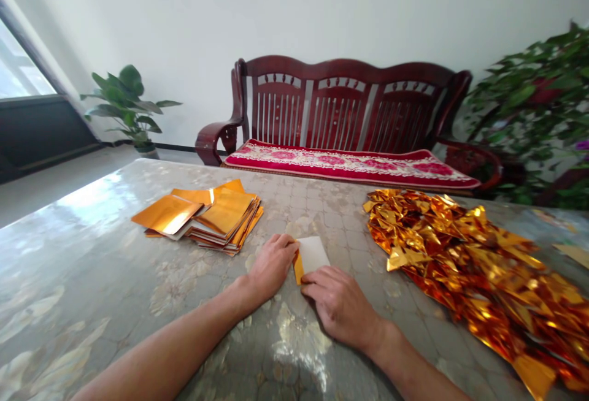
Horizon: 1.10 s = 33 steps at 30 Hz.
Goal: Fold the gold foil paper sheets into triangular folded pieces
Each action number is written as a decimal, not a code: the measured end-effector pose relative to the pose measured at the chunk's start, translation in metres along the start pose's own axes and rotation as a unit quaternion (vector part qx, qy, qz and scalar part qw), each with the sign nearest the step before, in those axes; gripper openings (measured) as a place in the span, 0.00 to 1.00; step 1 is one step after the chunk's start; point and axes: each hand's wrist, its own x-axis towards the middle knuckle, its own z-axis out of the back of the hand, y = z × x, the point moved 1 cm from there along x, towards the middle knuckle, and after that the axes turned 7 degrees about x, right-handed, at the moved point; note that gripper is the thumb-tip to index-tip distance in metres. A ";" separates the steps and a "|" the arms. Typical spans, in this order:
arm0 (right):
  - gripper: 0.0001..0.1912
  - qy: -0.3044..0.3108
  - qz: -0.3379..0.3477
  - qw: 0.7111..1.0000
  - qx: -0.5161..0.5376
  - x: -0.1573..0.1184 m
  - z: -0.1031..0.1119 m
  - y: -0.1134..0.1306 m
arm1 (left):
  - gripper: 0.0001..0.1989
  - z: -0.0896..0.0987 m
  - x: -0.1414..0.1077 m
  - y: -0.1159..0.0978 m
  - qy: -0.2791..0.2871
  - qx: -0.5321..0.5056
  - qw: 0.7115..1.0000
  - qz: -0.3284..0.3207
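White paper with a gold strip folded over is pinched at its edge by the left hand and the right hand on the patterned table, between stacked gold sheets and heaped gold foil pieces.

Bright daylight from the window at left — white glare on the tabletop, right edge blurred.
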 end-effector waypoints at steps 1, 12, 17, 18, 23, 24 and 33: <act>0.15 -0.011 0.008 1.000 0.017 0.001 -0.001 -0.002 | 0.11 -0.001 0.001 0.002 -0.002 -0.020 1.000 -0.005; 0.18 -0.041 -0.080 0.995 -0.030 0.007 0.003 -0.021 | 0.18 -0.005 0.007 0.018 -0.025 -0.142 0.989 -0.023; 0.15 -0.027 -0.074 0.995 -0.055 0.009 0.002 -0.019 | 0.17 0.000 0.006 0.014 -0.028 -0.072 0.997 0.013; 0.15 -0.028 -0.074 0.995 -0.057 0.009 0.001 -0.019 | 0.17 0.001 0.005 0.013 -0.026 -0.068 0.997 0.015; 0.16 -0.028 -0.065 0.995 -0.068 0.009 0.000 -0.019 | 0.17 0.000 0.005 0.013 -0.031 -0.077 0.996 0.017; 0.16 -0.027 -0.062 0.995 -0.070 0.009 -0.001 -0.019 | 0.17 -0.001 0.005 0.014 -0.032 -0.079 0.996 0.017; 0.12 0.001 -0.048 0.992 -0.113 0.013 -0.003 -0.015 | 0.13 -0.006 0.005 0.015 -0.044 -0.108 0.993 0.007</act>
